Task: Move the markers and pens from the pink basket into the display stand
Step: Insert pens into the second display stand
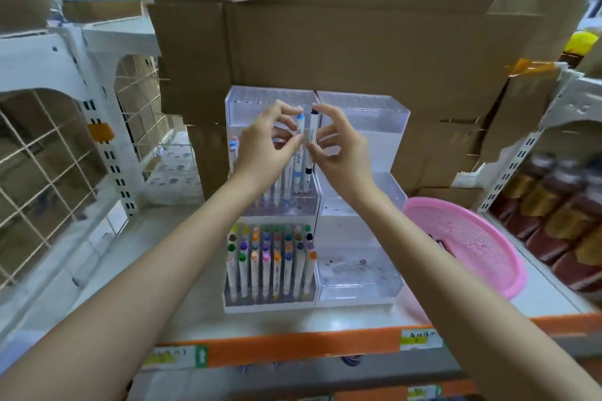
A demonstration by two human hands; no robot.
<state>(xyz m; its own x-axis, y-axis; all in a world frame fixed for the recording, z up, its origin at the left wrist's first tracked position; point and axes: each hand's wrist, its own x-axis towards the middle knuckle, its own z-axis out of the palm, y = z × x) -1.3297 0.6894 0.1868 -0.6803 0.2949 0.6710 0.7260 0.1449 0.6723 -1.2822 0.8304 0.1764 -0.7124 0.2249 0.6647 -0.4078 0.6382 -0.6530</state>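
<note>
A clear tiered display stand (361, 273) sits on the shelf in front of me. Its lowest left tier is packed with several markers with coloured caps (270, 257). My left hand (264, 146) pinches a white marker with a blue cap (299, 153), held upright over the middle left tier. Right beside it, my right hand (338, 146) pinches a white marker with a black cap (311, 146). Both markers' lower ends reach down among several pens standing in that tier. The pink basket (469, 238) lies to the right of the stand, its inside mostly hidden by my right forearm.
Brown cardboard boxes (358, 42) are stacked behind the stand. A white wire rack (49, 156) stands at the left, and shelves of dark jars (553, 221) at the right. The shelf's orange front edge (293, 348) carries labels.
</note>
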